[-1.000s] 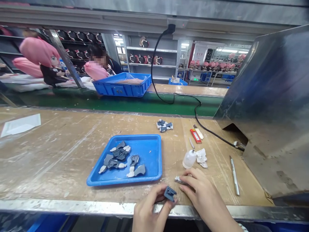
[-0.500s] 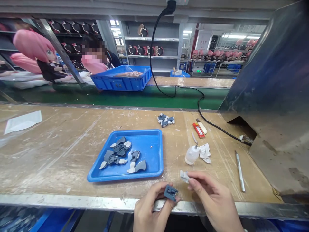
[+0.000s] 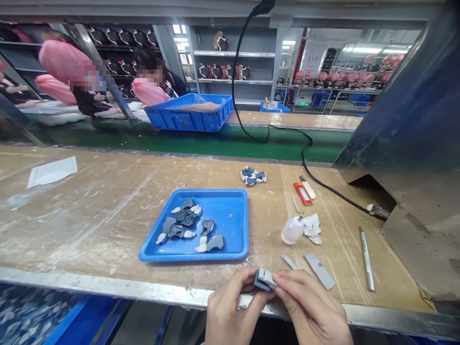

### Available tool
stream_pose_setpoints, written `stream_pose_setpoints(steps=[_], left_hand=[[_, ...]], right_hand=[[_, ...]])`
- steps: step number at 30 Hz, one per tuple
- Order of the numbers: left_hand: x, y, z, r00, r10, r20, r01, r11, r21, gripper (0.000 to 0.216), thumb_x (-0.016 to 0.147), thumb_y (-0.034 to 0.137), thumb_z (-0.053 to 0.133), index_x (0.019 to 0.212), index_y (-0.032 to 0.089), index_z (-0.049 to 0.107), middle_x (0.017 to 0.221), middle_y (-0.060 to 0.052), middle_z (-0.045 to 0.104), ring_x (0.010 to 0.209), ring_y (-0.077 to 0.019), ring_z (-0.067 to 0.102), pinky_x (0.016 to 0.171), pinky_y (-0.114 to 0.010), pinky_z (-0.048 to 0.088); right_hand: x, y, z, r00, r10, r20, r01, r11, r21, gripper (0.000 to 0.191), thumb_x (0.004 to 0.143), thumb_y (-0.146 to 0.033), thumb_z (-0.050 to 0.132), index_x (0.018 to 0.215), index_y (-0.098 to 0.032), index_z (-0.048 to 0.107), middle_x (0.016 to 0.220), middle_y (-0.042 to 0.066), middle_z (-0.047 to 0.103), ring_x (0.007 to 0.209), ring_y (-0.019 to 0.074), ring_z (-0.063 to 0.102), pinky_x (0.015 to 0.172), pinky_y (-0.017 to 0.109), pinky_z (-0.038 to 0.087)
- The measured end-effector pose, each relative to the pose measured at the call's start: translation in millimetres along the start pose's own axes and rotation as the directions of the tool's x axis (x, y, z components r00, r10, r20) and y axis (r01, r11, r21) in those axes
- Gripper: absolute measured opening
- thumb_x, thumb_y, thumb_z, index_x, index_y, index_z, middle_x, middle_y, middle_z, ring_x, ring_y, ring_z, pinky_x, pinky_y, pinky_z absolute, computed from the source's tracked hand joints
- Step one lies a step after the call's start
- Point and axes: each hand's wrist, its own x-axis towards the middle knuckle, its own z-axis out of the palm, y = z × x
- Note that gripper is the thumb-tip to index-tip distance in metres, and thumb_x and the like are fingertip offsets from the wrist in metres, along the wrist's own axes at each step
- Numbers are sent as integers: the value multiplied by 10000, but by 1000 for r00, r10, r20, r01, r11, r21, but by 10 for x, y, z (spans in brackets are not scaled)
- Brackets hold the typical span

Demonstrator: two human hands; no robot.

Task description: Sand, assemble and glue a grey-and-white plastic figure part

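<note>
Near the front edge of the bench, my left hand [image 3: 232, 304] pinches a dark blue-grey plastic part [image 3: 259, 283] between thumb and fingers. My right hand [image 3: 312, 304] grips a light grey plastic piece [image 3: 268, 278] and holds it against the dark part's open side. Fingertips cover much of both pieces, so I cannot tell how deep the light one sits. Beyond my hands lies a blue tray [image 3: 230, 232] with several dark-and-light grey parts [image 3: 187, 218] in it. A flat grey strip [image 3: 319, 270] and a thin grey stick [image 3: 288, 261] lie just beyond my right hand.
A small white squeeze bottle [image 3: 292, 230] stands beside crumpled tissue [image 3: 312, 227]. Farther back are a red box [image 3: 302, 194] and a pile of parts [image 3: 253, 176]. A silver pen [image 3: 367, 258] lies right, near a metal housing [image 3: 406, 143]. A black cable [image 3: 332, 196] crosses the bench. People sit opposite.
The light piece in my right hand has moved left and down onto the dark part, bringing both hands together. The view has shifted slightly, and the grey strip and stick are now uncovered.
</note>
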Motion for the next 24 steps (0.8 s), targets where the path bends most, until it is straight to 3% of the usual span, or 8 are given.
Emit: stream_pose_setpoints(steps=[3, 7, 12, 17, 21, 24], left_hand=[[1, -5, -36, 999, 20, 46, -21, 999, 33, 276, 868, 149, 694, 1113, 244, 607, 892, 43, 743, 711, -113, 723, 726, -157, 596], [-10, -13, -23, 1000, 14, 18, -14, 1000, 16, 241, 867, 144, 688, 1083, 240, 641, 858, 48, 735, 688, -113, 709, 712, -163, 587], [-44, -17, 14, 999, 33, -20, -33, 999, 18, 272, 864, 82, 662, 1088, 238, 657, 857, 47, 729, 718, -103, 702, 714, -148, 560], [-43, 1, 33, 995, 95, -43, -90, 990, 104, 256, 874, 61, 651, 1088, 202, 638, 846, 20, 727, 714, -114, 706, 717, -162, 560], [-40, -8, 34, 986, 141, -83, -131, 985, 116, 235, 875, 66, 652, 1068, 199, 630, 823, 23, 726, 691, -107, 707, 702, -147, 554], [-53, 1, -36, 997, 62, -47, -61, 998, 19, 200, 861, 109, 664, 1037, 205, 660, 839, 5, 737, 716, -135, 718, 701, -169, 572]], right_hand=[[37, 39, -76, 983, -137, 124, 145, 988, -58, 381, 903, -26, 591, 1202, -252, 663, 1045, 56, 727, 948, 151, 725, 837, 204, 597], [83, 45, -193, 940, -233, 250, 277, 948, -155, 505, 894, 28, 553, 1329, -226, 582, 1049, 95, 721, 984, 169, 714, 825, 227, 606], [158, 48, -276, 840, -344, 421, 447, 877, -176, 503, 924, 5, 515, 1401, -153, 511, 1028, 133, 722, 965, 185, 709, 814, 242, 598], [165, 115, -249, 827, -378, 417, 466, 875, -130, 557, 885, 74, 500, 1420, -80, 479, 1045, 175, 689, 985, 210, 686, 806, 286, 603], [119, 128, -171, 871, -344, 350, 391, 918, -72, 586, 876, 91, 499, 1422, -121, 491, 1022, 154, 676, 960, 202, 680, 773, 288, 609], [41, 132, -92, 892, -370, 260, 396, 917, -56, 556, 894, 70, 493, 1407, -142, 525, 983, 138, 674, 914, 193, 678, 737, 280, 610]])
